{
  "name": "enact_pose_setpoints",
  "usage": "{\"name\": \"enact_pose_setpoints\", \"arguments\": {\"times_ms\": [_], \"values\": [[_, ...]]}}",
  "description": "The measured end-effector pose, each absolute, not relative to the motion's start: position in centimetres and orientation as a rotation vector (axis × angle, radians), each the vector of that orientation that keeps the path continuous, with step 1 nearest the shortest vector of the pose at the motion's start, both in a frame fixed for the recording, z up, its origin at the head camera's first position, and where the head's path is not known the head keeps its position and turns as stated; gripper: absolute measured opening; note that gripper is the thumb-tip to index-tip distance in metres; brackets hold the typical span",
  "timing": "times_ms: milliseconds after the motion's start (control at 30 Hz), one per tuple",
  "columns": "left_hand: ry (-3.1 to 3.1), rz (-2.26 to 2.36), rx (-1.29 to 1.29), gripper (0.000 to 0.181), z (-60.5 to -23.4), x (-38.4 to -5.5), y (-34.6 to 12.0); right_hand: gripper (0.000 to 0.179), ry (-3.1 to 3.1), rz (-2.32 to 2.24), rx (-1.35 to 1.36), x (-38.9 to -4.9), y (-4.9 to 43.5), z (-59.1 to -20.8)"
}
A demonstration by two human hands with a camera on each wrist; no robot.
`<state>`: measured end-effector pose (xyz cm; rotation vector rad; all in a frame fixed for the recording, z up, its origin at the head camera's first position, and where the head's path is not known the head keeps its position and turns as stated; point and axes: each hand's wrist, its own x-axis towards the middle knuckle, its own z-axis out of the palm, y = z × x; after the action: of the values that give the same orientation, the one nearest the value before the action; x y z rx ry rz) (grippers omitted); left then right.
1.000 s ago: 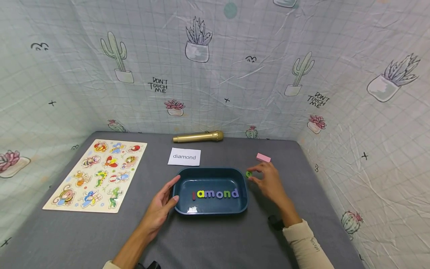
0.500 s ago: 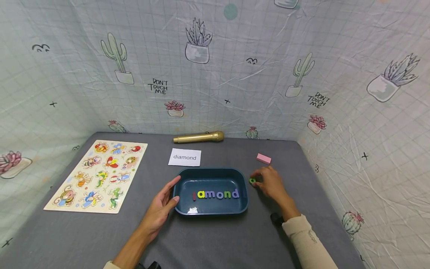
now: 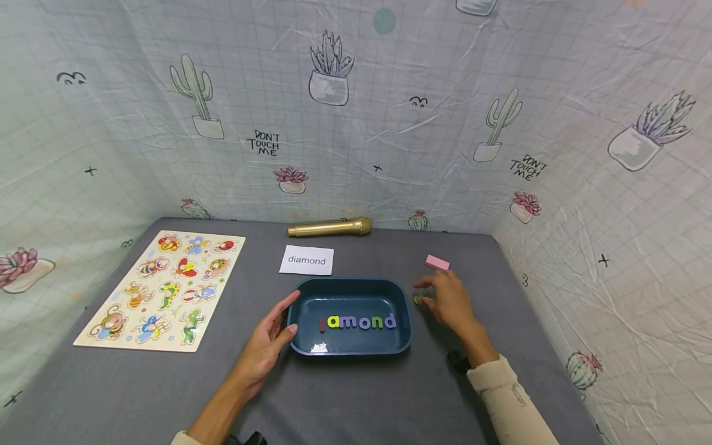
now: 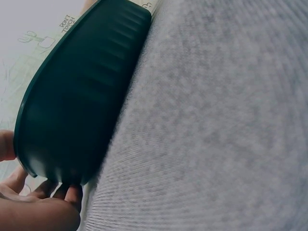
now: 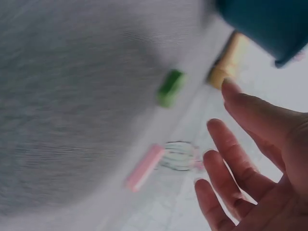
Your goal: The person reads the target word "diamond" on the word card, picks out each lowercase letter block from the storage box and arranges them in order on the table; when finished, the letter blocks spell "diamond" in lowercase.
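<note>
My left hand [image 3: 260,351] grips the left end of a dark blue tray [image 3: 350,343], thumb at the rim; the left wrist view shows its fingers [image 4: 72,196] against the tray's outer wall. A row of coloured letters [image 3: 357,322] lies inside: a red one at the left, then a, m, o, n, d. To the right of the tray, a small green letter [image 5: 171,89] lies on the grey cloth. My right hand [image 3: 449,303] is right beside it, fingers spread and apart from it in the right wrist view.
Behind the tray lie a white card [image 3: 306,261] reading "diamond" and a gold microphone [image 3: 329,227]. A pink block [image 3: 437,262] sits just beyond my right hand. At the left is an insect puzzle board [image 3: 167,290]. A printed curtain [image 3: 356,136] encloses the table.
My right hand has moved the green letter slightly right and towards me, set it on the cloth and let go. My left hand and the tray have stayed put.
</note>
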<state>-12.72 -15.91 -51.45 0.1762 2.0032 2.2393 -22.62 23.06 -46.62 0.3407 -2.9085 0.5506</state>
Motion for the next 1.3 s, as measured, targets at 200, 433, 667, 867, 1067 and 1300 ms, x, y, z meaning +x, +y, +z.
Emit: {"name": "enact_pose_setpoints", "arguments": {"times_ms": [200, 433, 667, 867, 1067, 1300], "values": [[2.004, 2.238, 0.187, 0.064, -51.5, -12.7, -16.0, 0.031, -2.777, 0.660, 0.444, -21.4, 21.5, -44.2], [2.003, 2.229, 0.170, 0.064, -51.6, -12.7, -16.0, 0.033, -2.735, 0.784, 0.521, -19.6, 18.6, -42.1], [2.004, 2.231, 0.179, 0.064, -51.6, -12.7, -16.2, 0.034, -2.696, 0.874, 0.644, -18.7, 15.9, -41.9], [2.002, 2.240, 0.195, 0.064, -51.6, -12.7, -16.2, 0.036, -2.687, 0.941, 0.695, -18.2, 13.7, -42.7], [1.999, 2.243, 0.199, 0.064, -51.6, -12.7, -16.1, 0.036, -2.752, 0.994, 0.743, -17.8, 11.4, -44.0], [1.996, 2.227, 0.171, 0.064, -51.6, -12.7, -16.2, 0.036, -2.836, 0.970, 0.792, -18.0, 9.1, -45.6]]}}
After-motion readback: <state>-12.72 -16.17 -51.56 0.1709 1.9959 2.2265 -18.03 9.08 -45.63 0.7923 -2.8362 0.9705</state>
